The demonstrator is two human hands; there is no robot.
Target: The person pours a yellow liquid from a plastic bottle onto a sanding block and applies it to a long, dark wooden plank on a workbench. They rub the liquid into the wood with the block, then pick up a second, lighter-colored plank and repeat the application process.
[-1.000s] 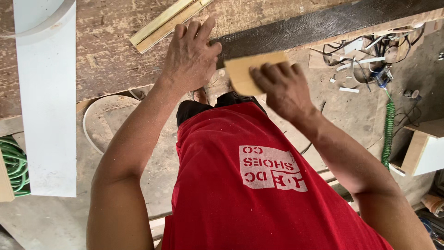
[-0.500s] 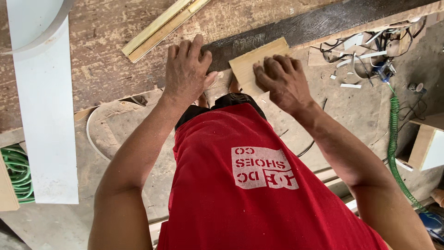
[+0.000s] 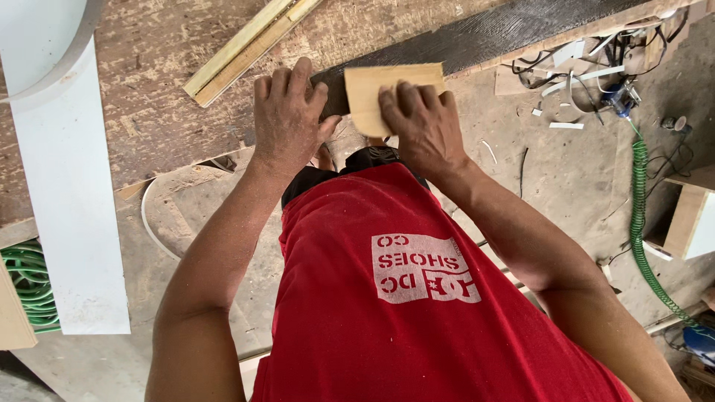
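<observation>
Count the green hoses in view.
2: one hose coiled at the left edge beside the white board, another running down the floor at right. More may be hidden.
</observation>
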